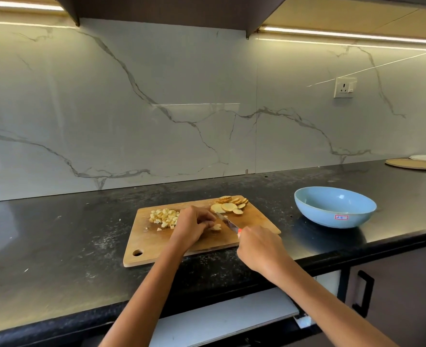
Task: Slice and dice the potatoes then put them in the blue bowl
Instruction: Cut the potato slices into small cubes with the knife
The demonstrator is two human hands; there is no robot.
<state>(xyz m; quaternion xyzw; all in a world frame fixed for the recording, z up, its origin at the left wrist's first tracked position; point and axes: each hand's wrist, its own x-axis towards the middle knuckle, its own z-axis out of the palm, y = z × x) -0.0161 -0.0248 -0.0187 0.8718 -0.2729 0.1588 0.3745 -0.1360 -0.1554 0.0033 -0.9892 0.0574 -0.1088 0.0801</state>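
left hand (191, 225) pinning potato piece (216, 227), right hand (258, 247) gripping knife (228, 223): tuck fingertips, short even cuts.

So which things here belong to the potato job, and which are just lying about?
Job: cutting board, diced potato, potato slices, knife, blue bowl, left hand, right hand.
Lying about: round mats, wall socket.

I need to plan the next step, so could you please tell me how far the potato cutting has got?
Done: a pile of diced potato lies on the cutting board. In hand: the left hand steadies a small piece while the right hand works the knife. Left: the slices need dicing, and the blue bowl holds nothing yet.
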